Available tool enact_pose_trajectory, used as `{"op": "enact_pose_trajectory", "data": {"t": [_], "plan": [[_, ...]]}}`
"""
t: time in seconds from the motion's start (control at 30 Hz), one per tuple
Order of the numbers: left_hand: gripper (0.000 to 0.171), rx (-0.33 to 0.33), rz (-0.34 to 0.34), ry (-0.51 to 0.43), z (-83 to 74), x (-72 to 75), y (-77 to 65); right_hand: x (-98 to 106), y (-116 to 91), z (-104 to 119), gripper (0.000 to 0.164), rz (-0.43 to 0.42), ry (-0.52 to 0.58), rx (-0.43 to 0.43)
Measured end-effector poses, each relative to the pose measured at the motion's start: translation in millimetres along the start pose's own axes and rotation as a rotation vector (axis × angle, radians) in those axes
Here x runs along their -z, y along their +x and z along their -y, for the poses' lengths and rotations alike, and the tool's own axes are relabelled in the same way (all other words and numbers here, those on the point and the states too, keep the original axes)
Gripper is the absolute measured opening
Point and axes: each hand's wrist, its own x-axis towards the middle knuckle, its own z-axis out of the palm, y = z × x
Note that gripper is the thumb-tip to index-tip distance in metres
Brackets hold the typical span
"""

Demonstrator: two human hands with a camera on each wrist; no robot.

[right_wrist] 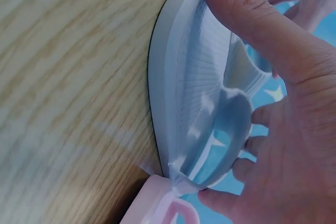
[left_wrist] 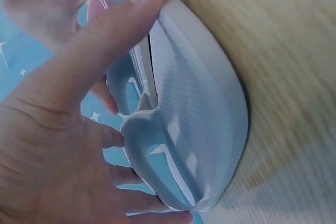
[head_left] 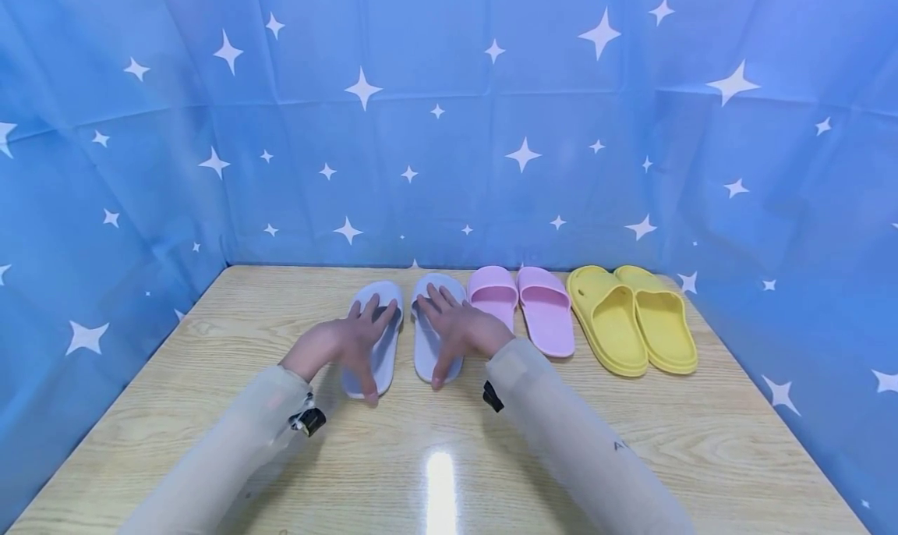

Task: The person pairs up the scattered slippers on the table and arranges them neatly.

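Note:
Two pale grey-blue slippers lie side by side on the wooden table, toes toward the back. My left hand (head_left: 356, 340) is spread over the left slipper (head_left: 384, 362). In the left wrist view its thumb lies at the heel end of that slipper (left_wrist: 205, 87), and the fingers reach along the strap. Over the right slipper (head_left: 425, 356) is my right hand (head_left: 459, 328), fingers extended across the strap. The right wrist view has its thumb at the heel of this slipper (right_wrist: 191, 77), with fingertips by the strap. Contact at some fingertips is hard to tell.
Just right of the grey-blue pair stand pink slippers (head_left: 550, 326), the nearer one close against the right slipper. Farther right is a yellow pair (head_left: 617, 334). A blue curtain with white stars (head_left: 449, 145) hangs behind and beside the wooden table (head_left: 393, 472).

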Motion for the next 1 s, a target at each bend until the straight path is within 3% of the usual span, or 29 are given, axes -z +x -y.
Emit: {"op": "enact_pose_trajectory", "data": {"t": [0.53,1.0], "plan": [[0.161,-0.006,0.010,-0.020,4.9,7.6,16.8,4,9,-9,0.150,0.002,0.044,-0.003],[0.158,-0.015,0.009,-0.022,8.7,14.0,31.3,9,12,-8,0.147,0.018,0.019,-0.011]]}}
